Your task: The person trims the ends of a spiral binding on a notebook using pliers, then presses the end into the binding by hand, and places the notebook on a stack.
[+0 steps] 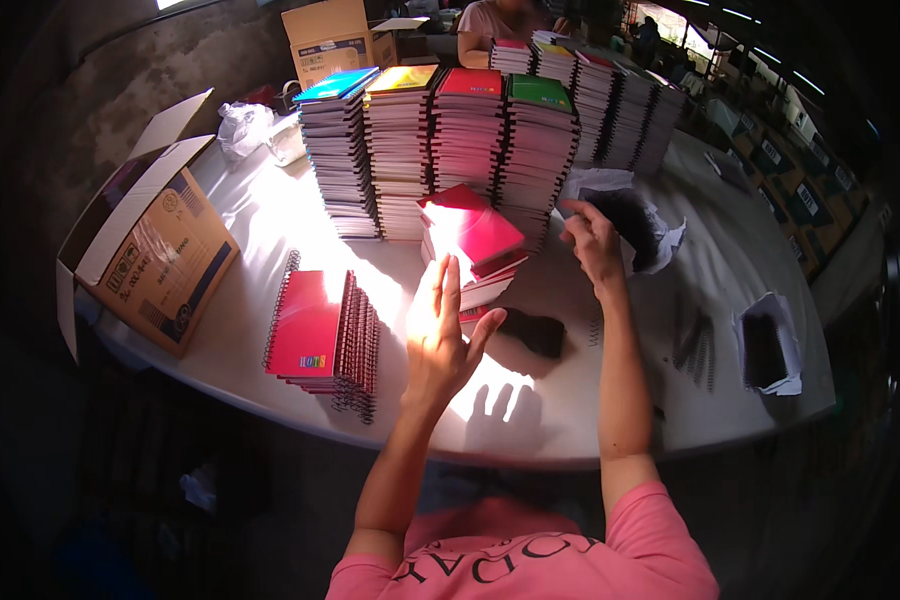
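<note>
My left hand (438, 345) is raised with its fingers straight and together and the thumb apart, at the near left side of a small pile of red notebooks (475, 230). The pile is skewed, and whether my fingertips touch it I cannot tell. Off the pile's right side, my right hand (595, 248) hovers with its index finger stretched out and the other fingers bent, holding nothing visible. To the left lies a stack of red spiral notebooks (315, 320), their wire coils showing. Behind stand tall stacks of notebooks with blue (337, 86), yellow (402, 79), red (469, 84) and green (539, 92) covers.
An open cardboard box (165, 265) stands at the table's left edge. Torn white wrappers with dark insides (678, 240) (795, 350) and loose wire coils (697, 350) lie on the right. More notebook stacks (630, 115) and a person (490, 25) are behind the table (560, 425).
</note>
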